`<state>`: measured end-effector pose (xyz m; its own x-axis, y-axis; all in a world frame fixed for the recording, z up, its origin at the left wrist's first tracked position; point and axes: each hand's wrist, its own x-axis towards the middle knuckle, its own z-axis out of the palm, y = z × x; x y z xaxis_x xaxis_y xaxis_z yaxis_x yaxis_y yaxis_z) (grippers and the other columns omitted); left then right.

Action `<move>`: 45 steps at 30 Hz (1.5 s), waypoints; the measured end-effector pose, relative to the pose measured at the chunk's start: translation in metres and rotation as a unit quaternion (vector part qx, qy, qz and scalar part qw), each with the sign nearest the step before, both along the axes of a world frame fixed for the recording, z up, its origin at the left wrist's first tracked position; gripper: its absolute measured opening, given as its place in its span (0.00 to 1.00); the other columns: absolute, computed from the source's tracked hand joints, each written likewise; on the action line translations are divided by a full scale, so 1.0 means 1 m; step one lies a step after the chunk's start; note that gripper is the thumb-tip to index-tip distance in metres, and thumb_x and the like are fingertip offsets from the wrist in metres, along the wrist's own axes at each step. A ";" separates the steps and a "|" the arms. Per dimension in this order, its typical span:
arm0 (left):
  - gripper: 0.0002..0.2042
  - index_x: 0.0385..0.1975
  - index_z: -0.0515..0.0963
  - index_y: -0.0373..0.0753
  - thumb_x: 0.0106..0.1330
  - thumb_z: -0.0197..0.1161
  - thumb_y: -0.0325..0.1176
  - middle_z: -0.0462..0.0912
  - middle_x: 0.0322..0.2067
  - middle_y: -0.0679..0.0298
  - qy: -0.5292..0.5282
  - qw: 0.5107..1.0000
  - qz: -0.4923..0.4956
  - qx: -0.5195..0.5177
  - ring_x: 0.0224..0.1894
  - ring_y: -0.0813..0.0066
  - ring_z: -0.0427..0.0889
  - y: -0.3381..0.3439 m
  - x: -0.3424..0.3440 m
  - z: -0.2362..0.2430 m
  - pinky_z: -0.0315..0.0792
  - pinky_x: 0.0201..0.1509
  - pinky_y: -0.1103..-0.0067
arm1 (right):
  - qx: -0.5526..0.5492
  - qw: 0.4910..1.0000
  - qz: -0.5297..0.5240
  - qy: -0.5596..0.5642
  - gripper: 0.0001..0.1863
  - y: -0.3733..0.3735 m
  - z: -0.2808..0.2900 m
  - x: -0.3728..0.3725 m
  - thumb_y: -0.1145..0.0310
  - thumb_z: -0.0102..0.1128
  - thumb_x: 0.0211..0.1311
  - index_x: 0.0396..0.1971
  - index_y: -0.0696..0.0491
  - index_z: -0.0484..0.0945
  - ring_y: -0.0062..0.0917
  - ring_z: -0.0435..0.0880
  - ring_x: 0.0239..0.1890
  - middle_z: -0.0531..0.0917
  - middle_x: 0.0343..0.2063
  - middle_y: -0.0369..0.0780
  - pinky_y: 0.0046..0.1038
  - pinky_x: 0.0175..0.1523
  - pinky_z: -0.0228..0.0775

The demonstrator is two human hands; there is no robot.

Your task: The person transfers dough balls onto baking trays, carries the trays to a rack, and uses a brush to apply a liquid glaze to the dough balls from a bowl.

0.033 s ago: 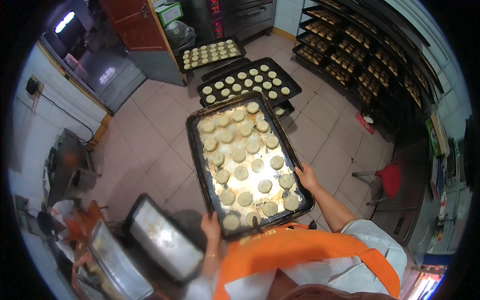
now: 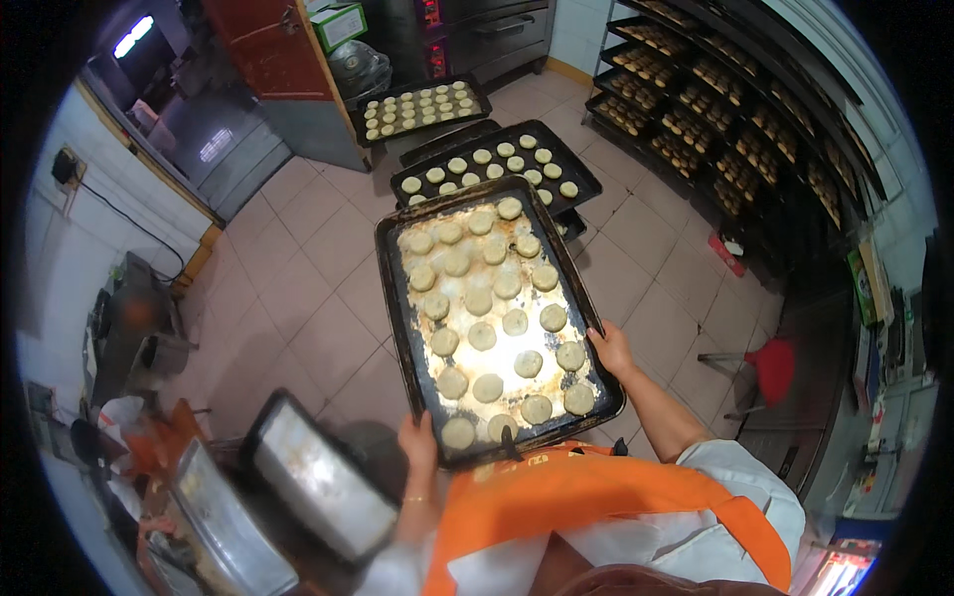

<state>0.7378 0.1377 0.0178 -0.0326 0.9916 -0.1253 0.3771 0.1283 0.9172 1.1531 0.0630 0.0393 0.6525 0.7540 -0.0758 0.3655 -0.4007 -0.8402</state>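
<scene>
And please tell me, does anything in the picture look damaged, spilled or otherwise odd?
The held tray looks odd: brown and black patches mar its shiny surface between the pale rounds. Stains or wear, I cannot tell. No spill stands out.

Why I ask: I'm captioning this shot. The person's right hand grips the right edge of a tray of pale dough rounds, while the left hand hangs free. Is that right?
Not quite: the left hand isn't free. The head view shows it gripping the tray too, near its lower left corner. The right hand does grip the right edge, and the dough rounds are pale.
</scene>
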 end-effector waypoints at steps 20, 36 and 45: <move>0.09 0.30 0.73 0.33 0.62 0.59 0.33 0.78 0.23 0.51 0.119 0.991 0.063 -0.006 0.26 0.53 0.77 0.148 0.271 -0.016 0.70 0.33 0.66 | -0.015 0.986 0.111 -0.122 0.13 0.192 -0.042 0.275 0.62 0.57 0.62 0.33 0.59 0.74 0.48 0.79 0.30 0.80 0.26 0.51 0.39 0.36 0.69; 0.19 0.50 0.71 0.31 0.58 0.57 0.27 0.73 0.46 0.46 0.149 0.966 0.206 -0.048 0.48 0.47 0.73 0.038 0.282 0.066 0.68 0.54 0.65 | -0.241 0.871 0.365 -0.226 0.25 0.225 0.014 0.322 0.70 0.56 0.59 0.57 0.55 0.68 0.38 0.76 0.53 0.73 0.52 0.49 0.35 0.56 0.70; 0.13 0.27 0.78 0.31 0.58 0.55 0.37 0.79 0.27 0.45 0.146 0.871 0.360 -0.300 0.34 0.48 0.79 -0.254 0.173 0.183 0.72 0.39 0.63 | -0.280 0.832 0.469 -0.098 0.22 0.185 0.138 0.212 0.75 0.52 0.64 0.58 0.55 0.65 0.39 0.69 0.57 0.64 0.57 0.46 0.38 0.57 0.67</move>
